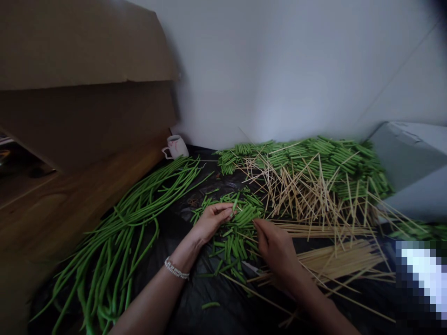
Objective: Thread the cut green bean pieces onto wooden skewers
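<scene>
My left hand, with a beaded bracelet on its wrist, pinches a short piece of green bean between thumb and fingers. To its right my right hand is closed in a pinch, on what looks like a thin bamboo skewer; a bit of pale stick shows by the left fingertips, the rest is hard to make out. Beneath both hands lies a loose heap of cut bean pieces. Beyond the right hand is a tangle of skewers with rows of threaded bean pieces behind it.
Long uncut beans spread over the left of the black plastic sheet. Loose skewers lie at right. A mug stands by the wall, near a large cardboard box. A pale box stands at right.
</scene>
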Demonstrator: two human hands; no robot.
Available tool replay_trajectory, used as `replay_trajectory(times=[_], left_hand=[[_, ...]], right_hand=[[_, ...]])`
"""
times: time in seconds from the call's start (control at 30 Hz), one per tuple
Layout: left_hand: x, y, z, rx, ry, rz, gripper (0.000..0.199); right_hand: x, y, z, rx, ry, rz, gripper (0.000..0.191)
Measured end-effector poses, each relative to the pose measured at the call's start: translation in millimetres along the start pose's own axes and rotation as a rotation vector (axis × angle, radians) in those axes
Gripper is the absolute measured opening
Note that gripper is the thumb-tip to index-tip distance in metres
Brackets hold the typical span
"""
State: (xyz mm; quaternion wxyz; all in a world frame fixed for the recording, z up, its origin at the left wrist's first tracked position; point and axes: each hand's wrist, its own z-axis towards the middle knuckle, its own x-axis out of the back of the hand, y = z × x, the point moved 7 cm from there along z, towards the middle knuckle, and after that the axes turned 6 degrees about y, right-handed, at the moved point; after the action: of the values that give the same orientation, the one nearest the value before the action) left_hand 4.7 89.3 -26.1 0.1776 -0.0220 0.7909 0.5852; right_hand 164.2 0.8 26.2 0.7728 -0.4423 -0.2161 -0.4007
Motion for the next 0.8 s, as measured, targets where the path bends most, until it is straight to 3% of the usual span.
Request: replay_trajectory(times=[0.27, 0.57, 0.8], left_hand=[[-5.0, -0.9, -3.0, 0.056, -0.036, -0.099, 0.030], [-1.2, -1.6, -0.6, 0.045, -0.006, -0.107, 0.028], [3.9, 0.8, 1.3, -0.023, 0.020, 0.028, 0.028]], right_hand=[[-7.2, 0.4, -2.2, -0.018, -0.080, -0.015, 0.025], [-8.7, -0.7, -4.1, -0.004, -0.081, -0.021, 0.026], [-12.1, 1.2, -4.7, -0.023, -0.145, -0.057, 0.026]])
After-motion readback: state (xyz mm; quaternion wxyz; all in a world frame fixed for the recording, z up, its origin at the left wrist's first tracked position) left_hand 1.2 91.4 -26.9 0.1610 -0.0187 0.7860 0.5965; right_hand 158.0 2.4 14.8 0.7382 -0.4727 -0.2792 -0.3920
